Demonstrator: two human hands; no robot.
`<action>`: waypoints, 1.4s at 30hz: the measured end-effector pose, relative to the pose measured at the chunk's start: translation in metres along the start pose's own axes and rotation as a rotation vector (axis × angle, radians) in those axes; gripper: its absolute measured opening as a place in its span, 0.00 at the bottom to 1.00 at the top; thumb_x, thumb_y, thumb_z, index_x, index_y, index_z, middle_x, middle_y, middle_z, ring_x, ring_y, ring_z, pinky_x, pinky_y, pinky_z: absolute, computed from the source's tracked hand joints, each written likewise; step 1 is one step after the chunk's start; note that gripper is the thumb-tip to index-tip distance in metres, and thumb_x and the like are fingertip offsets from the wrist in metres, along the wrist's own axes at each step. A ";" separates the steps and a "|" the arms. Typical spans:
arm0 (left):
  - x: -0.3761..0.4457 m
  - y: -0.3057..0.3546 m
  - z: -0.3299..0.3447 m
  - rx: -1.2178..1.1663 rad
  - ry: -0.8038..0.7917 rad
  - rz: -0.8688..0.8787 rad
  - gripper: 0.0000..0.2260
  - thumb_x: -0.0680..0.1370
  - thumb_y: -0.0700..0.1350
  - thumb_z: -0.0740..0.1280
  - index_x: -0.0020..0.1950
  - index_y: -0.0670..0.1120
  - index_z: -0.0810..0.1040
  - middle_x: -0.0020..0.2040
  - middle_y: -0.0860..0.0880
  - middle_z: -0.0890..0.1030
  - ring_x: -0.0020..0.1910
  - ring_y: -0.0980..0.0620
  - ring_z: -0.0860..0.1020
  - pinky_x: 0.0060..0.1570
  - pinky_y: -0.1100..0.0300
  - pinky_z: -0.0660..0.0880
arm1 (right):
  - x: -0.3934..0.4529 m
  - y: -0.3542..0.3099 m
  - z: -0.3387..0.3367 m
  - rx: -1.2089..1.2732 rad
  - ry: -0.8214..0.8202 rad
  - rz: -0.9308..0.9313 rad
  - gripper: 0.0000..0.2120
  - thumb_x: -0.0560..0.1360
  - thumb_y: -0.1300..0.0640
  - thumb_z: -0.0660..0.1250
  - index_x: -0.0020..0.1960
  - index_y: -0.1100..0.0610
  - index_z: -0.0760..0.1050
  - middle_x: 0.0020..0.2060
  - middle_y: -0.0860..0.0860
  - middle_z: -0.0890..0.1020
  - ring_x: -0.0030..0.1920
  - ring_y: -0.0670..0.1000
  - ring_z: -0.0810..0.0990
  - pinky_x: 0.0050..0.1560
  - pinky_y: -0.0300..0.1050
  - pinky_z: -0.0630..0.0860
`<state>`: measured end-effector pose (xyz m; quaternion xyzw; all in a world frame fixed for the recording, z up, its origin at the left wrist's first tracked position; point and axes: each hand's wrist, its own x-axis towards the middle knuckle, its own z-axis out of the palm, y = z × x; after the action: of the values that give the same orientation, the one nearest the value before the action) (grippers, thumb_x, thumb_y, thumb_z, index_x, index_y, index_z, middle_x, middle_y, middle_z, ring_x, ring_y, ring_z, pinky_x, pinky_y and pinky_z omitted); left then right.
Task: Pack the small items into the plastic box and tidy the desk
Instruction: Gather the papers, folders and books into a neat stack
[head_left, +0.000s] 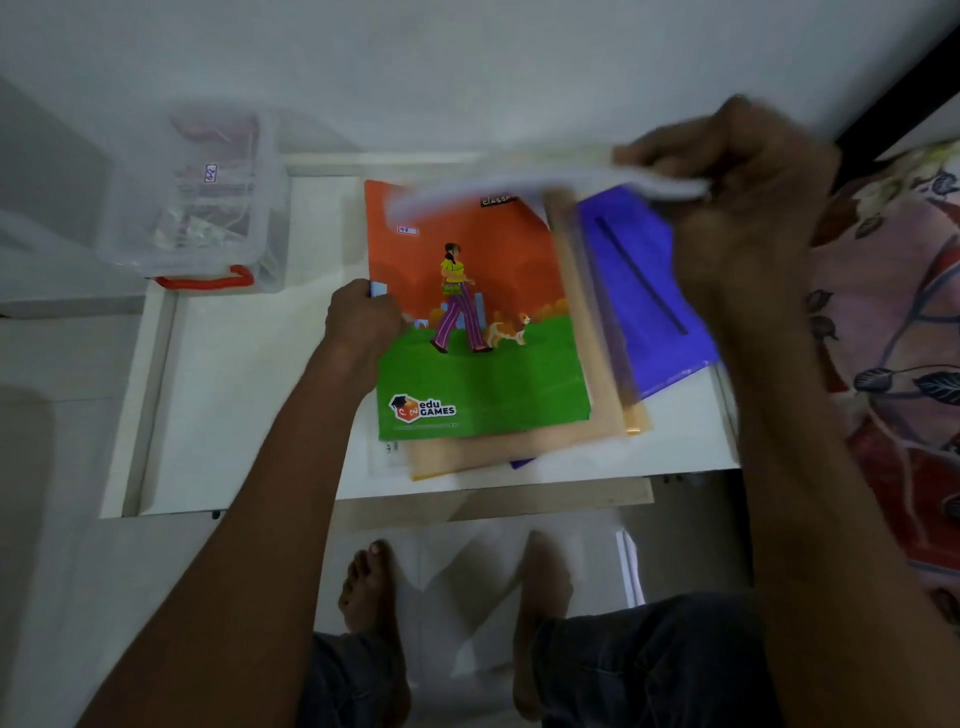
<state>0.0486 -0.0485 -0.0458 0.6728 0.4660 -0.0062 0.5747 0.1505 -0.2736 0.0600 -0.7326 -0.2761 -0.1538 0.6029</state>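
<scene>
At the upper left of the frame we saw the clear plastic box (200, 208) standing on the white tabletop (249, 395), its red handle (205, 281) toward the lower edge; small items lay inside it, too blurred to name. In the middle of the frame lay a stack: an orange and green notebook (478, 322) on top, a tan folder (597, 364) under it, and a purple folder (644, 291) sticking out to the right. The notebook's long axis ran from the top of the frame to the bottom, tilted slightly. Our left hand (363, 317) gripped the notebook's left edge, fingers curled round it. Our right hand (737, 208), at the upper right, pinched a blurred white sheet (545, 182) held flat above the stack's top end. The stack sat close to the tabletop's lower and right edges; bare white surface lay between it and the box, on the left. A flowered cloth (904, 332) filled the right edge.
</scene>
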 end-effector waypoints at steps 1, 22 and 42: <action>0.000 0.001 0.000 -0.008 -0.008 -0.003 0.11 0.74 0.31 0.68 0.53 0.42 0.79 0.49 0.44 0.81 0.47 0.45 0.80 0.49 0.52 0.78 | -0.009 0.002 0.002 0.039 -0.094 0.017 0.13 0.64 0.79 0.69 0.35 0.62 0.75 0.40 0.58 0.85 0.42 0.56 0.85 0.46 0.52 0.81; -0.001 0.007 -0.002 0.069 -0.122 -0.117 0.13 0.78 0.37 0.70 0.61 0.37 0.75 0.57 0.41 0.80 0.54 0.42 0.80 0.54 0.49 0.78 | -0.072 0.082 0.015 -0.071 0.014 1.170 0.18 0.68 0.53 0.78 0.53 0.62 0.81 0.48 0.59 0.86 0.48 0.61 0.86 0.51 0.64 0.82; -0.014 0.011 -0.011 -0.392 -0.155 -0.146 0.22 0.85 0.56 0.51 0.57 0.46 0.80 0.56 0.42 0.82 0.53 0.45 0.83 0.58 0.50 0.79 | -0.082 0.059 0.037 -0.214 -0.659 0.932 0.18 0.78 0.57 0.69 0.66 0.58 0.71 0.60 0.55 0.81 0.59 0.57 0.81 0.62 0.58 0.77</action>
<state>0.0421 -0.0478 -0.0260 0.5101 0.4603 -0.0088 0.7265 0.1158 -0.2629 -0.0412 -0.8430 -0.0805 0.3367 0.4117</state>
